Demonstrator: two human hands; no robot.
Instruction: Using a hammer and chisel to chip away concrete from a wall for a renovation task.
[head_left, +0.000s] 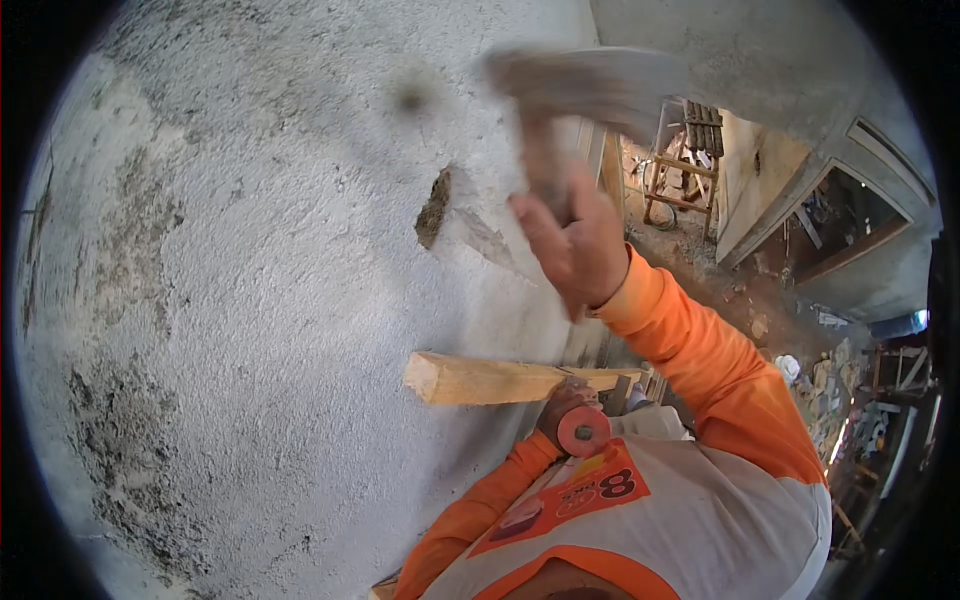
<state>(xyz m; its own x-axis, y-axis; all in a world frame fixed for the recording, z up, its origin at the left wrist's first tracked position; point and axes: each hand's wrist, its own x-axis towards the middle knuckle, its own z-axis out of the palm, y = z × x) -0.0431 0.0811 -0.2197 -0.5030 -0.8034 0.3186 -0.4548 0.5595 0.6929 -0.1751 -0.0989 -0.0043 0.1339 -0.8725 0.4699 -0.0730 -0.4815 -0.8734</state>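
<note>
My right hand (581, 240) is raised in front of the wall, gripping the wooden handle of a hatchet (577, 82). The hatchet head is motion-blurred, its wide blade pointing right. Lower down, close to my chest, my left hand (562, 405) is closed around what looks like a chisel with a round red hand guard (583, 432). A grey struck end shows in the guard's middle; the shaft and tip are hidden. Just beyond that hand lies a squared timber (487, 379), its cut end toward the left. The rough plastered wall (300, 300) has a chipped hole (433, 210) left of the hatchet handle.
A small dark spot (411, 97) marks the wall above the hole. To the right stands a wooden trestle or ladder (682, 172) in a doorway. A framed opening (847, 217) is in the wall farther right. Rubble (825, 375) is strewn on the ground.
</note>
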